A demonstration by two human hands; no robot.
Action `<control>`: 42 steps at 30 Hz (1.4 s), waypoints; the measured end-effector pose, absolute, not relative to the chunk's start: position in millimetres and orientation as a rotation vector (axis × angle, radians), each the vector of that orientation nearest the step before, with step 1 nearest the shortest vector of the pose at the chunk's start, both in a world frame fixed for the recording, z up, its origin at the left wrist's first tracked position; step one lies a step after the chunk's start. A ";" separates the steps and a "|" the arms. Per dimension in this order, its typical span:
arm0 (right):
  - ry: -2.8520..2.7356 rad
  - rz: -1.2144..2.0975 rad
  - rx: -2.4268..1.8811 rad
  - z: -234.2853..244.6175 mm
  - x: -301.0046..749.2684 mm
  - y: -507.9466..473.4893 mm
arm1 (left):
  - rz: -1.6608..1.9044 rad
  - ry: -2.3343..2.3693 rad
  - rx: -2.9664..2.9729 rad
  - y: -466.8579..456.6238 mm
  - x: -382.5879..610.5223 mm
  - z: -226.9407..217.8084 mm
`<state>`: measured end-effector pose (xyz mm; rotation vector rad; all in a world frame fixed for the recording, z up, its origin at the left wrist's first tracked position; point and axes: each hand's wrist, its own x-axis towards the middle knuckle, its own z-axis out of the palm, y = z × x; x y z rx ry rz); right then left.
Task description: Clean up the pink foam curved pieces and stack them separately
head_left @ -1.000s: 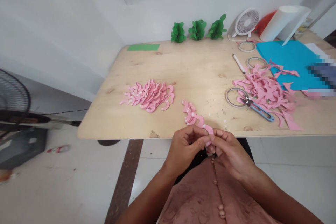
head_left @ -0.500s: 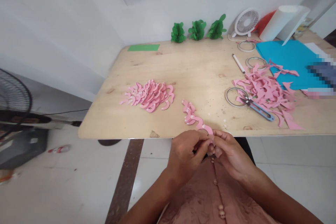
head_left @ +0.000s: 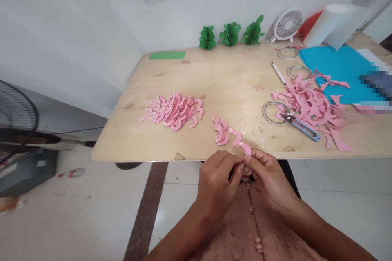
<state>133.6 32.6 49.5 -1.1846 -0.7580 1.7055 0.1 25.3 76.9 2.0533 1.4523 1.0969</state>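
Observation:
At the table's front edge, my left hand (head_left: 219,177) and my right hand (head_left: 265,173) meet with fingertips pinched together. Between them is the near end of a wavy pink paper strip (head_left: 243,145) with small white patches on it; its far end stretches over the tabletop. My fingers hide the gripped end. Just beyond lies a small stack of similar pink wavy pieces (head_left: 221,131). Farther left a larger heap of pink scalloped paper pieces (head_left: 176,110) rests on the wood.
On the right are pink paper scraps (head_left: 312,98), blue thread snips (head_left: 303,126), tape rolls (head_left: 275,113), a pen (head_left: 278,73) and blue sheets (head_left: 339,63). Green paper shapes (head_left: 229,34), a small white fan (head_left: 288,25) and a white roll (head_left: 326,26) stand along the wall.
The pink strip in my fingers has shifted slightly right and now lies apart from the small stack. Both hands stay close together, with my right hand a little higher.

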 end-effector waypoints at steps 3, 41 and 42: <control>-0.788 1.673 -1.190 46.9 133.9 30.2 | 1.100 1.483 1.998 23.6 1.6 75.8; -1.114 1.127 -1.331 47.6 124.4 23.2 | 1.235 1.637 1.773 18.4 6.8 76.2; -1.096 1.147 -1.325 47.3 124.5 23.5 | 1.226 1.627 1.730 18.9 6.4 76.4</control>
